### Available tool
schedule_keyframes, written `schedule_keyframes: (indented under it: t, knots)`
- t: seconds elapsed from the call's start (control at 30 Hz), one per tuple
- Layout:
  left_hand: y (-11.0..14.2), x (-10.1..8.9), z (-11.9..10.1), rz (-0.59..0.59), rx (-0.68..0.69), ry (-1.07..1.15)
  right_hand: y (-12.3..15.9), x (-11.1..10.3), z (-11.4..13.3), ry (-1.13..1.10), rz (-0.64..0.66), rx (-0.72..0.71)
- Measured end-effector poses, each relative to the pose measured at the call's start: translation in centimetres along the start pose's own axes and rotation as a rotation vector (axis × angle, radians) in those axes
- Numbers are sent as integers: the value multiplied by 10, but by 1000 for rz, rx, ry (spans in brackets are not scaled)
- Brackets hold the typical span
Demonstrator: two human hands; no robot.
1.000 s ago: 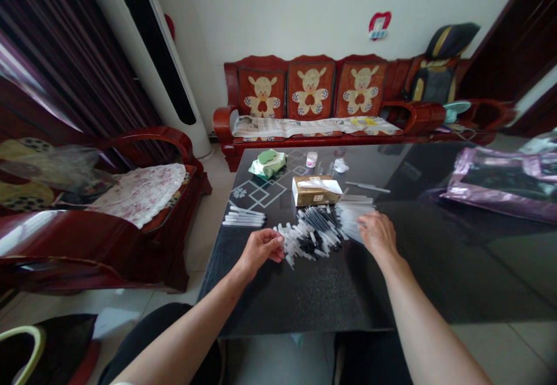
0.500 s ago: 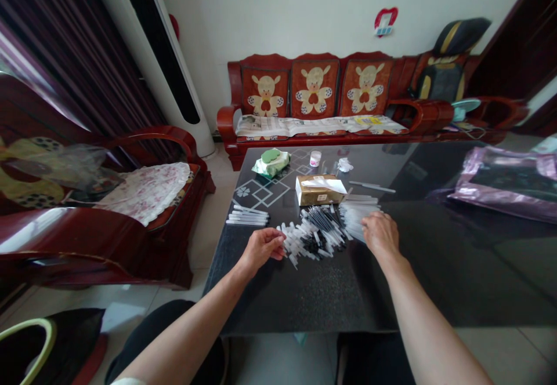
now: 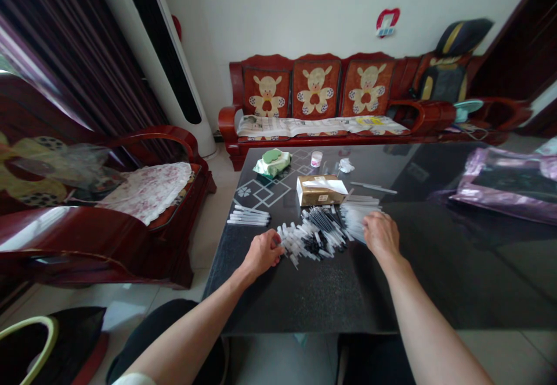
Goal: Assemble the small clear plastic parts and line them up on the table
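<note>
A heap of small white and black pen parts [image 3: 312, 235] lies in the middle of the black glass table [image 3: 304, 292]. My left hand [image 3: 262, 253] rests at the heap's left edge, fingers curled in a pinch on a small white piece. My right hand [image 3: 380, 234] lies palm down on a bundle of clear tubes [image 3: 354, 218] at the heap's right side, fingers bent over them. A row of finished white pens [image 3: 248, 215] lies to the left of the heap.
Behind the heap stands a brown cardboard box [image 3: 319, 190], with a green wipes pack [image 3: 272, 162], a small pink-lidded jar [image 3: 316, 158] and a crumpled wrapper [image 3: 346, 165] farther back. A pink plastic bag [image 3: 505, 185] lies at the table's right. Red wooden sofas [image 3: 317, 104] ring the table.
My left hand has dropped a little toward the table and closed tighter at the heap's edge. My right hand has stayed on the clear tubes. The view has shifted slightly.
</note>
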State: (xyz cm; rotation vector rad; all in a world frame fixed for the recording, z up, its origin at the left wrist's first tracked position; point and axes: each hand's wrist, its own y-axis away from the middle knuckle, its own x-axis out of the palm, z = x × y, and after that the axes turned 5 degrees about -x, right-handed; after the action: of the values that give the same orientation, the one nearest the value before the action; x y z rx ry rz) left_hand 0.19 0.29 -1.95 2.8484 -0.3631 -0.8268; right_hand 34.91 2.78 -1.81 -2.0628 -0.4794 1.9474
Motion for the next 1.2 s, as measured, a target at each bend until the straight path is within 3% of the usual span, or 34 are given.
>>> schedule_keyframes:
  t: [0.73,1.07,1.13,1.2]
  knots:
    - [-2,-17,-1,-34,-13,-81,-2,2,1,-24,-57,-35]
    - [-2,-12,3,51,-17,-55,-4,-3,8,-45,-111,-83]
    - [-5,-17,3,-7,9,-123,-4,-4,10,-63,-124,-80]
    - [-8,-28,2,-144,63,-264,-4,-6,12,-83,-128,-77]
